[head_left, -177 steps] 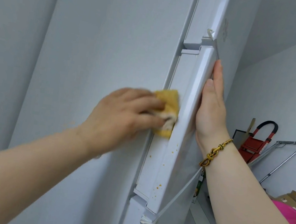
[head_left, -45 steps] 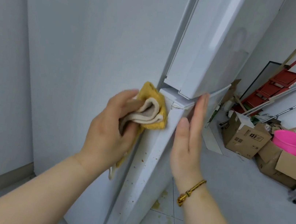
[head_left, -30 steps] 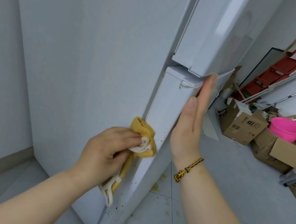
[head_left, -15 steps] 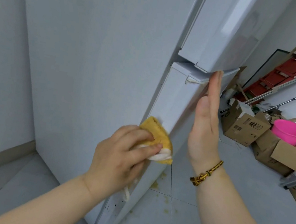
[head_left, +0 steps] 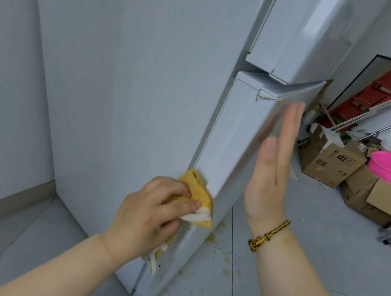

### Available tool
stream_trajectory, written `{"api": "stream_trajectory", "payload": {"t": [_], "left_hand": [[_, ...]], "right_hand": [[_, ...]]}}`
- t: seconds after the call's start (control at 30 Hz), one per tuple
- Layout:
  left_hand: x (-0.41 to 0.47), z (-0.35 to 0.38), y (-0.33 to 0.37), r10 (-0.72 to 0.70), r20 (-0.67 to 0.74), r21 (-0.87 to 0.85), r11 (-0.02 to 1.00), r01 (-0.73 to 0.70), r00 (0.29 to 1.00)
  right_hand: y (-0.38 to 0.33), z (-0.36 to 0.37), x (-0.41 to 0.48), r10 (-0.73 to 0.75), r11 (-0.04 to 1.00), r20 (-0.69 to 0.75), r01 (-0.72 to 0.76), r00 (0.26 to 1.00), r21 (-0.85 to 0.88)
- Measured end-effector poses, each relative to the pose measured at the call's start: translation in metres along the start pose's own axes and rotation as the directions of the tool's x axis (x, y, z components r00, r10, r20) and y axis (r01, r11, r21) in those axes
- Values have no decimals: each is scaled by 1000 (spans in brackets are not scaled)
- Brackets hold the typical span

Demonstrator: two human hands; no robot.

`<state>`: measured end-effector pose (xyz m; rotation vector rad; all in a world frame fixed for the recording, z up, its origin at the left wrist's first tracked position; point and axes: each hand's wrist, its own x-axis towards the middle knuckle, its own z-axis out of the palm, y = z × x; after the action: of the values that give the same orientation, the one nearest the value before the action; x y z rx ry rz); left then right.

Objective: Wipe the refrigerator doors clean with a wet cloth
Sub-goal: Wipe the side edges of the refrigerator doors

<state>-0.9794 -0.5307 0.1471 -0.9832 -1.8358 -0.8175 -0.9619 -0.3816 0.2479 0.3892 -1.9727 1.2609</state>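
Centre frame: left hand (head_left: 149, 214), fingers curled round the cloth (head_left: 195, 191), presses it to the door (head_left: 237, 133) edge, bare edge above; right hand (head_left: 270, 176), fingers straight, beside the door front.

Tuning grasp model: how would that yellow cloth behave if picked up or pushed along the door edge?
Probably floppy: the yellow cloth is bunched in folds under the left hand, with a loose tail dangling below. Likely light, since that hand alone holds it up. It should conform to the lower door edge rather than slide off.
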Motion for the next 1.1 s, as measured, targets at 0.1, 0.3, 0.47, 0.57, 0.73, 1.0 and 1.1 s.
{"api": "stream_trajectory", "payload": {"t": [0.1,0.3,0.47,0.57,0.73,1.0,1.1], "left_hand": [[24,-8,-9,-133,-154,-36,991,129,979],[24,17,-10,-192,-189,-3,981,195,963],[-36,32,-5,-301,-17,-65,952,299,953],[-22,19,-6,-316,5,-125,941,314,949],[45,7,0,-347,-119,-265,914,307,931],[38,-13,4,-183,-73,-84,981,177,980],[83,-21,20,-30,-252,-6,1000,29,967]], "right_hand": [[11,4,-14,106,994,1,-106,994,27],[18,10,-16,113,994,17,-113,993,8],[24,15,-17,66,998,-7,-66,998,-10],[24,17,-17,58,998,-9,-58,998,-12],[24,12,-17,73,997,8,-73,997,-9],[19,1,-16,140,984,41,-144,989,107],[15,-3,-14,142,980,53,-148,988,135]]}}
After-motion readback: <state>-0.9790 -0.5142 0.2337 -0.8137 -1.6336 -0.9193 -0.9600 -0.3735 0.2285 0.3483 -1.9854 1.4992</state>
